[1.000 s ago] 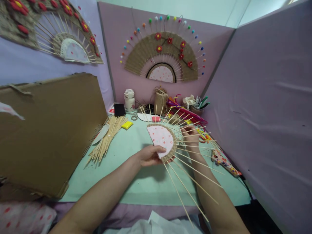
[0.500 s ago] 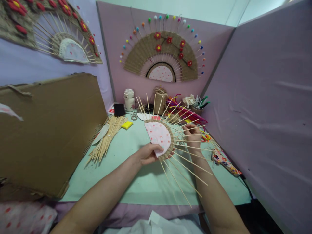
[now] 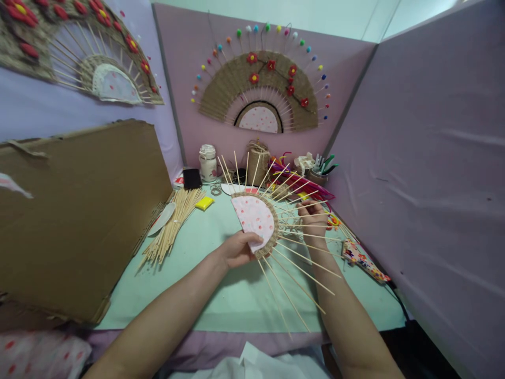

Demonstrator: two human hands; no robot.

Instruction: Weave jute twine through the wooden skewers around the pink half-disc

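My left hand (image 3: 241,248) grips the lower edge of a half-round fan frame (image 3: 254,216), thumb on its pink dotted cloth face and fingers behind. A woven twine band (image 3: 274,223) runs round the curved edge, and thin bamboo sticks (image 3: 305,266) spread out from it like rays. My right hand (image 3: 314,217) is at the right, behind several sticks, with thumb and fingers pinched together. Loose loops of twine (image 3: 292,227) lie between it and the band; the pinch appears to be on this twine, partly covered by the sticks.
A bundle of bamboo sticks (image 3: 171,226) and a yellow packet (image 3: 204,203) lie at left, beside a cardboard sheet (image 3: 79,216). A twine spool (image 3: 258,164), white jar (image 3: 208,163) and pen pot (image 3: 319,177) stand behind. A patterned glue gun (image 3: 363,260) lies right.
The fan frame shifts very slightly left in the picture, along with the whole scene. My right hand turns a little, its fingers still pinched; the left keeps its grip.
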